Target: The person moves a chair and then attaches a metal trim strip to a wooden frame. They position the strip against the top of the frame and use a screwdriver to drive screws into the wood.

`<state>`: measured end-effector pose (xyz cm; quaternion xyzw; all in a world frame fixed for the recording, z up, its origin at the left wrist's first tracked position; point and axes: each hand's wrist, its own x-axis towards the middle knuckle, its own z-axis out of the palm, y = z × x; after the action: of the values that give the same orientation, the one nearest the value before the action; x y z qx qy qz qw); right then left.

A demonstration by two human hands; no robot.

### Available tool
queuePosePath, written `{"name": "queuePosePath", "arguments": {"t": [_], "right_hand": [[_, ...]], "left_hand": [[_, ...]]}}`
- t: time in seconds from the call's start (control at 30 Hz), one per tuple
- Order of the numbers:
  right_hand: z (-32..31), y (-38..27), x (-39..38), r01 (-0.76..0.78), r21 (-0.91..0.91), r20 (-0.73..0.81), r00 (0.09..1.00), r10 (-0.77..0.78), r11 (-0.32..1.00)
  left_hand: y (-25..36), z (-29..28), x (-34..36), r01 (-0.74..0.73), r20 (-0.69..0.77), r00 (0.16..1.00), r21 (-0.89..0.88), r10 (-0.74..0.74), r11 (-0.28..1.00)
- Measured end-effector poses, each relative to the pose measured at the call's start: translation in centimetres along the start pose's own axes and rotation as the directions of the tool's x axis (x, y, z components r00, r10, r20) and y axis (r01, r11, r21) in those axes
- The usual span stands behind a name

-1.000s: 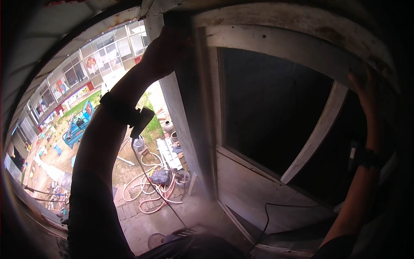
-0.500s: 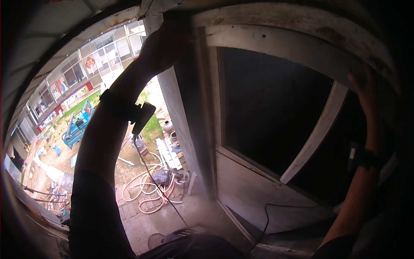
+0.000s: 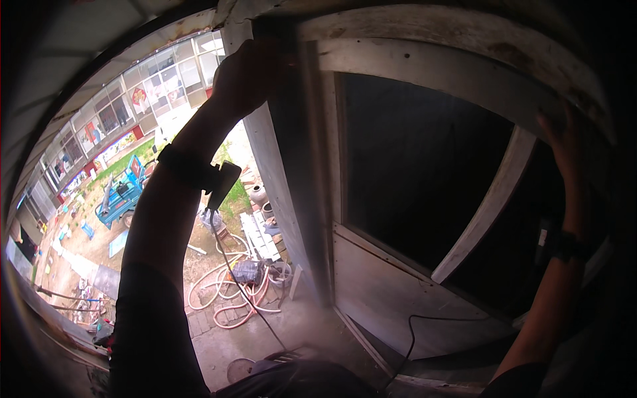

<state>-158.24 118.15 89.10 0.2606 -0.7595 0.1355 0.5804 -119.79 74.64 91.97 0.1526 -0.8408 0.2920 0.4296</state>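
My left arm reaches up on the left, with my left hand [image 3: 240, 83] beside the top of the pale door post [image 3: 273, 162]. Deep shadow hides its fingers and anything in them. On the right, my right hand [image 3: 561, 142] is raised against the upper rail of a pale wooden door frame [image 3: 424, 60], its visible fingers stretched out and apart. Set into that frame are a dark pane [image 3: 411, 172] and a lighter lower panel [image 3: 391, 285]. Each wrist wears a dark strap; a small dark device [image 3: 224, 186] on the left one has a cable hanging down.
Outside lie a looped pale hose [image 3: 222, 322], white slats [image 3: 260, 235] and clay pots [image 3: 257, 194]. Further off stands a blue cargo tricycle [image 3: 123, 196] before a long windowed building [image 3: 159, 79]. A black cable [image 3: 411, 331] runs over the door's lower panel.
My left forearm has shifted slightly to the right and its hand a little lower, uncovering more of the blue tricycle. My right hand has stayed almost in place.
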Motion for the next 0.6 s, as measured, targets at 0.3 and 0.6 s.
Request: {"name": "queuePosePath", "arguments": {"t": [0.3, 0.6], "right_hand": [[-0.1, -0.9, 0.2, -0.026, -0.016, 0.024, 0.999, 0.026, 1.0], [-0.6, -1.1, 0.2, -0.013, -0.047, -0.019, 1.0, 0.012, 0.999]], "left_hand": [[-2.2, 1.8, -0.2, 0.143, 0.059, 0.99, -0.296, -0.131, 0.945], [-0.7, 0.7, -0.3, -0.016, -0.004, 1.0, 0.127, 0.016, 0.992]]}}
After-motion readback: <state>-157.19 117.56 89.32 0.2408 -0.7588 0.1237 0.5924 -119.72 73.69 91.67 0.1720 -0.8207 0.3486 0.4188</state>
